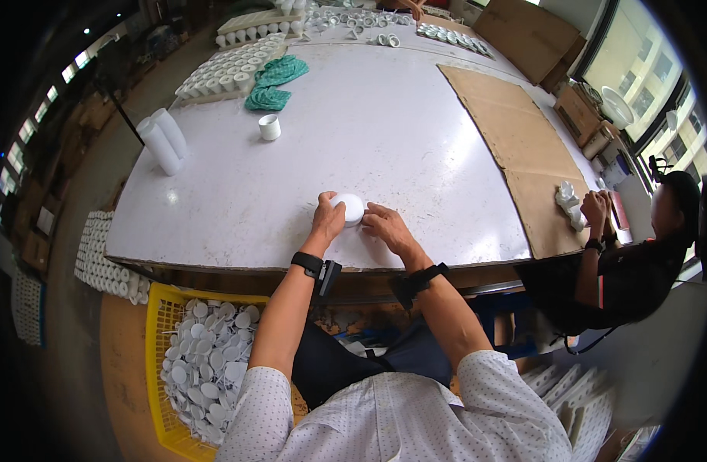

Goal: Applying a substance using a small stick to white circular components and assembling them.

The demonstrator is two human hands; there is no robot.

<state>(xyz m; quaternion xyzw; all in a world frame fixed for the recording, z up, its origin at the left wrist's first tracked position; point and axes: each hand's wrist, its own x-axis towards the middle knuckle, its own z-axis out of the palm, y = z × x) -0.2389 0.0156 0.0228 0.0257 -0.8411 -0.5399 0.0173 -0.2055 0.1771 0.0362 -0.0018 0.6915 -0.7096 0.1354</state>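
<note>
Near the front edge of the table, a white round piece with a smooth domed top, like an LED bulb (351, 208), is between my hands. My left hand (327, 219) is closed around its left side, with the thumb against it. On its lower right side, the curled fingers of my right hand (389, 228) press at the edge; the fingertips are partly hidden. A white cup-shaped housing (269, 128) stands upright farther off to the left. Below the table, a yellow basket (155, 369) holds many white discs (207, 362) with narrow stems.
White cylinders (162, 142) stand at the table's left edge. Behind them are trays of white housings (228, 73) and a green cloth (270, 81). Cardboard (507, 146) covers the right side, where another person (630, 269) works. Reflectors and another person's hands appear at the far end.
</note>
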